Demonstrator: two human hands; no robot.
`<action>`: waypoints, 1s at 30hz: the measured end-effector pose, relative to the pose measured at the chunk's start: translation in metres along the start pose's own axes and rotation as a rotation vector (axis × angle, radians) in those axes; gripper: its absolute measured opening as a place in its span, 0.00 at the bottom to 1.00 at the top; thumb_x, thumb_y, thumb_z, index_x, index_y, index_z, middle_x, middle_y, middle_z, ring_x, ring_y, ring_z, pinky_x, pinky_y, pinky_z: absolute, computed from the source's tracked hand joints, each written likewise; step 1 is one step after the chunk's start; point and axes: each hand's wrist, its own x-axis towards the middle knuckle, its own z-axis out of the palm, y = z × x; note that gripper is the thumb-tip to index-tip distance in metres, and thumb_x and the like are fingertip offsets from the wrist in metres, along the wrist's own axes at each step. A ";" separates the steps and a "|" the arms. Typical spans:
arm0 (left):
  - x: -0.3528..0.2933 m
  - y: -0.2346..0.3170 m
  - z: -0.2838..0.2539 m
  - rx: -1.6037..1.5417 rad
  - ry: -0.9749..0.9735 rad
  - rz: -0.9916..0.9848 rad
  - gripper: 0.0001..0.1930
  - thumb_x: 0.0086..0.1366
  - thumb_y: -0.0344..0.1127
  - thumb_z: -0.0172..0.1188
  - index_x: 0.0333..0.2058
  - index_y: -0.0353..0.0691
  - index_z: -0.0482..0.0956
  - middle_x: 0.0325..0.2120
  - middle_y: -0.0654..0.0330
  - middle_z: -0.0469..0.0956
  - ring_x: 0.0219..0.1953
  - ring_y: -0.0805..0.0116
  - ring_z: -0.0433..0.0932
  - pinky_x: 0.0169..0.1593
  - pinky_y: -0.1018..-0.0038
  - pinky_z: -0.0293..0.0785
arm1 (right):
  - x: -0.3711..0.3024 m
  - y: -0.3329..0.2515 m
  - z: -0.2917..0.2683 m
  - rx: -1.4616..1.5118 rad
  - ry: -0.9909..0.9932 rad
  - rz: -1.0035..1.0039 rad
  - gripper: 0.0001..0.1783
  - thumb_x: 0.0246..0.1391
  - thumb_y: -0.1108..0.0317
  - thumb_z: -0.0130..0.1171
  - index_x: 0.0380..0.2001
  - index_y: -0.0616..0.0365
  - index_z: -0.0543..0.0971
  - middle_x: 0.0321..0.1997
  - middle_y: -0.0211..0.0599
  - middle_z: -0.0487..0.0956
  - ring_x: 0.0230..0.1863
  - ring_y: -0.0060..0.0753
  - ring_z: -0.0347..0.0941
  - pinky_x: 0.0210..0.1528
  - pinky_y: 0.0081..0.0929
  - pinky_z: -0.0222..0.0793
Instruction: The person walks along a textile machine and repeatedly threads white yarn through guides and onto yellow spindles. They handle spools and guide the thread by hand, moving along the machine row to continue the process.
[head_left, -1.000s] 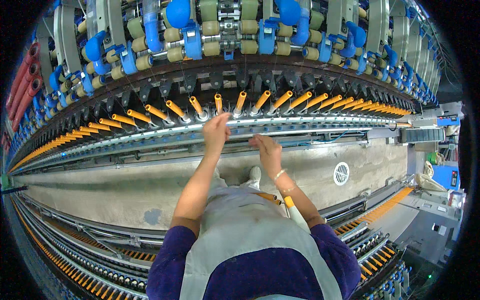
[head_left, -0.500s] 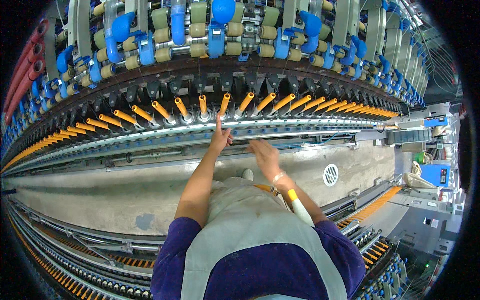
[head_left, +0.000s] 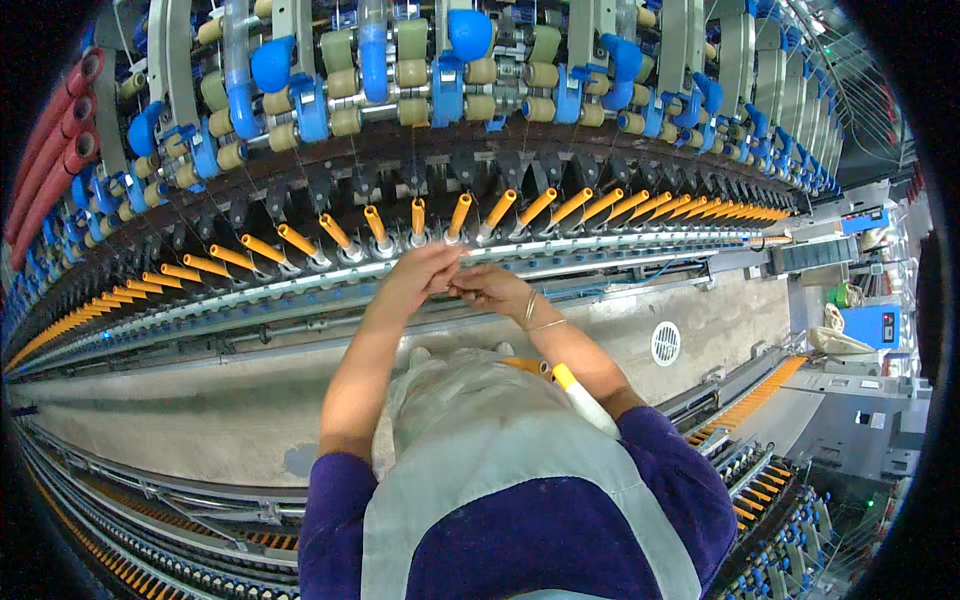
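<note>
My left hand [head_left: 418,275] and my right hand [head_left: 492,289] meet in front of the spinning machine, their fingertips bent together and almost touching. Both hands are closed in a pinch; whatever lies between the fingers is too small or hidden to make out. Just beyond them an orange bobbin [head_left: 459,217] stands on its spindle in a long row of similar orange bobbins. The left hand is over the pale metal rail [head_left: 560,246] that runs along the row. Bangles [head_left: 533,312] circle my right wrist.
Blue arms and tan rollers [head_left: 411,73] fill the machine above the bobbins. At my apron [head_left: 470,430] sits a white yarn cop with an orange tip [head_left: 590,402]. A round floor grate [head_left: 666,343] lies to the right. Behind me runs another machine [head_left: 150,490].
My left hand has drawn back from pointing at a bobbin and curled its fingers. The right hand has moved left to meet it. The view has shifted slightly.
</note>
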 end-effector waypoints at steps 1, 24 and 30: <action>-0.026 0.002 -0.007 0.074 -0.011 -0.021 0.17 0.68 0.42 0.51 0.46 0.32 0.75 0.17 0.73 0.62 0.18 0.84 0.54 0.22 0.83 0.51 | 0.003 0.000 -0.001 -0.086 -0.022 -0.076 0.11 0.58 0.65 0.57 0.41 0.61 0.78 0.28 0.28 0.75 0.27 0.16 0.64 0.27 0.14 0.60; 0.030 0.046 0.064 0.091 -0.313 0.255 0.17 0.61 0.30 0.49 0.49 0.38 0.75 0.14 0.72 0.65 0.16 0.83 0.61 0.22 0.83 0.56 | -0.107 -0.248 0.168 -1.221 0.789 -1.216 0.12 0.51 0.62 0.56 0.27 0.60 0.80 0.24 0.45 0.78 0.26 0.45 0.75 0.30 0.33 0.69; 0.063 -0.025 0.134 -0.244 -0.207 0.228 0.10 0.64 0.30 0.49 0.40 0.34 0.77 0.16 0.68 0.66 0.18 0.78 0.62 0.24 0.81 0.58 | -0.196 -0.152 0.023 -1.561 1.151 -1.248 0.13 0.50 0.69 0.61 0.40 0.57 0.77 0.43 0.43 0.76 0.32 0.40 0.77 0.31 0.28 0.72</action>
